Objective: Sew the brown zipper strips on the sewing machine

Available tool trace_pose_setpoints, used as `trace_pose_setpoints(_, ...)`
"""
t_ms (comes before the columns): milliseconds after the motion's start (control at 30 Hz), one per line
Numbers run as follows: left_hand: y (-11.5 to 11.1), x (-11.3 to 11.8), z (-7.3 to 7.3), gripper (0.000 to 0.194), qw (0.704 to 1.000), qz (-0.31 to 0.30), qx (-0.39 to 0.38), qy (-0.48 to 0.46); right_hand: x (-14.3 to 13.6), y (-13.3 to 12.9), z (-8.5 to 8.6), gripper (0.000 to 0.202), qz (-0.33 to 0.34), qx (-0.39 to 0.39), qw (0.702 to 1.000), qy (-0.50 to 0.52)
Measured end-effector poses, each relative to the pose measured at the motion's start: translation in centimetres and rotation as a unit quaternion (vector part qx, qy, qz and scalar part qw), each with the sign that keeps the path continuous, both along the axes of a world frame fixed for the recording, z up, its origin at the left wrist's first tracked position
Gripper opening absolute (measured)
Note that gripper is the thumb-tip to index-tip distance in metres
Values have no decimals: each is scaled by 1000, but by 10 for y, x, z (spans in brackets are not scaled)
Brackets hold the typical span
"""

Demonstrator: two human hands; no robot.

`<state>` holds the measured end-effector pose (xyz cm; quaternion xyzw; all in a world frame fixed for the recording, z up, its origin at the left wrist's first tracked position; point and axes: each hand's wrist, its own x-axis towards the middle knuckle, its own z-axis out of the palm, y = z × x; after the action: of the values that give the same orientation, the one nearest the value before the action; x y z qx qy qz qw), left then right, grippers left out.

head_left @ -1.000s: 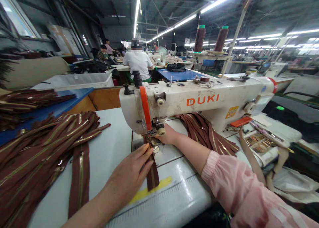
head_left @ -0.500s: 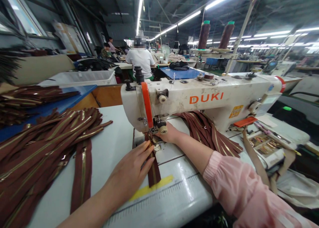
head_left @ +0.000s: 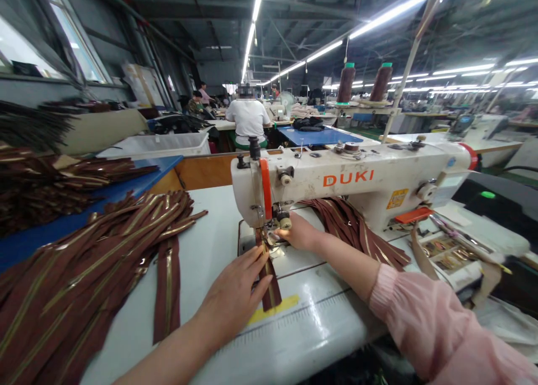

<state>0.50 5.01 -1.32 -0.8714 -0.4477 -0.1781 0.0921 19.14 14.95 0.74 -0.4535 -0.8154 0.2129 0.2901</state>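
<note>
A short brown zipper strip (head_left: 271,287) lies under the needle area of a white sewing machine (head_left: 306,175), its near end over yellow tape (head_left: 290,303). My left hand (head_left: 237,284) rests with its fingers on the strip's left side, just in front of the presser foot, thumb apart from the fingers. Behind and right of the needle, my right hand (head_left: 299,233) is partly hidden by the machine head; its fingers bend toward the foot, and what they hold cannot be made out.
Many brown zippers (head_left: 113,261) are heaped at the left, one strip hanging apart. More zippers (head_left: 353,228) lie beneath the machine arm. A tray of metal parts (head_left: 451,250) stands at the right. A person in white (head_left: 247,119) sits ahead.
The camera view has shifted, so the machine and both hands appear farther right and slightly lower. Both hands keep nearly the same places at the strip and needle.
</note>
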Motion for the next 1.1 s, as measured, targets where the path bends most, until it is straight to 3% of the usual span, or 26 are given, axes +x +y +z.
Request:
trace_pose_setpoints(100, -14, 0, 0, 38, 999, -20, 22, 15, 15, -34, 3, 17, -34, 65, 997, -19)
trace_pose_setpoints(167, -24, 2, 1, 35, 998, -42, 35, 28, 21, -63, -1, 21, -9, 133, 990, -49)
trace_pose_setpoints(267, -38, 6, 4, 35, 994, -71, 59, 52, 25, -103, -9, 19, 58, 153, 983, -88)
trace_pose_setpoints(400, -52, 10, 7, 37, 989, -92, 89, 75, 21, -133, -15, 18, 54, 143, 983, -98)
trace_pose_setpoints(833, -59, 8, 14, 37, 985, -131, 98, 61, 17, -147, -20, 23, 48, 110, 992, -26)
trace_pose_setpoints(1100, -55, -6, 13, 33, 986, -163, 20, -1, 19, -143, -21, 19, 70, 144, 983, -93)
